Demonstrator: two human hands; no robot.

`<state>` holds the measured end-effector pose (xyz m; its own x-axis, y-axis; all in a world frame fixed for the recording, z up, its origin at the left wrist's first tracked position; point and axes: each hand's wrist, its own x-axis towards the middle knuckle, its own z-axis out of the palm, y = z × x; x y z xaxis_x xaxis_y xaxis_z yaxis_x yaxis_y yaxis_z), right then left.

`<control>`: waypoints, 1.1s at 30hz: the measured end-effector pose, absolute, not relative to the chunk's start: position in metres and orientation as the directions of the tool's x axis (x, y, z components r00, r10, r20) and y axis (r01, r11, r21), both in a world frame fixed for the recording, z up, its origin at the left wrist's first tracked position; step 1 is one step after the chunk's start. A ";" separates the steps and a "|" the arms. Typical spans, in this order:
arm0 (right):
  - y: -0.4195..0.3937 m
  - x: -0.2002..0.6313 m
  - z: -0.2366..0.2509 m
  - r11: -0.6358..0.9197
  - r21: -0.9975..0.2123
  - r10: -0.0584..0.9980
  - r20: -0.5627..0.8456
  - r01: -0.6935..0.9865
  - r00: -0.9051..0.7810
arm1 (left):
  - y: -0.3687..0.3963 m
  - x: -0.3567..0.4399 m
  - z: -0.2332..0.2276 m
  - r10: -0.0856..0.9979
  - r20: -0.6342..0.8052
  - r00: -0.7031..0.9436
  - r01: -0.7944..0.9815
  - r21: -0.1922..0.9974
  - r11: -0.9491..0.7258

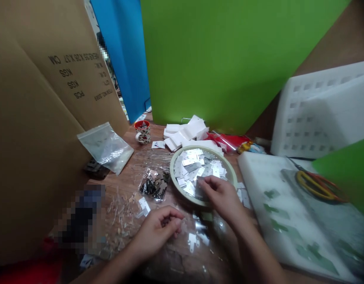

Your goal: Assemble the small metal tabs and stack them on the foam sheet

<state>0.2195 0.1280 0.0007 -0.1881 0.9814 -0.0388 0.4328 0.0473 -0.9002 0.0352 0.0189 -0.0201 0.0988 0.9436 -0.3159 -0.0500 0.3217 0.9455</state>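
Note:
My right hand [219, 193] is over the near rim of a round pale bowl [233, 173], thumb and fingers pinching a small flat grey plate [200, 187]. Many thin silvery plates [193, 161] fill the bowl, lying at all angles. Left of and nearer than the bowl is my left hand [162, 227], its fingers curled in and the thumb against them. What it holds, if anything, is hidden. Between my forearms, a few white-looking flat pieces [193, 240] lie on the shiny table. A clear plastic bag with small dark parts [155, 186] sits left of the bowl.
Scissors with orange-yellow handles [316, 185] lie on white foam [258, 185] at the right. Behind the bowl are stacked white pieces [186, 134] and a patterned mug [143, 133]. A zip bag [106, 148] leans by the cardboard [81, 94] at left. A green panel [223, 59] stands behind.

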 end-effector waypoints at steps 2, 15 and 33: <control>0.123 0.220 0.007 -0.069 -0.968 0.974 -0.118 0.242 -0.194 | 0.020 0.035 -0.020 0.940 -0.330 0.092 -0.086 0.937 0.337; 0.090 0.225 0.012 -0.380 -0.923 0.866 -0.329 -0.067 -0.377 | 0.037 0.063 -0.014 0.924 -0.317 0.216 -0.152 0.923 0.352; 0.060 0.242 -0.004 -0.346 -0.937 0.911 -0.325 -0.040 -0.254 | 0.021 0.069 -0.015 0.916 -0.358 0.178 0.032 0.933 0.359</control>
<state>0.2419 0.0595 -0.0036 -0.2545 0.9108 -0.3251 -0.0399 -0.3458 -0.9375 0.0692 0.0211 -0.0153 0.1784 0.9164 -0.3584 0.0319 0.3587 0.9329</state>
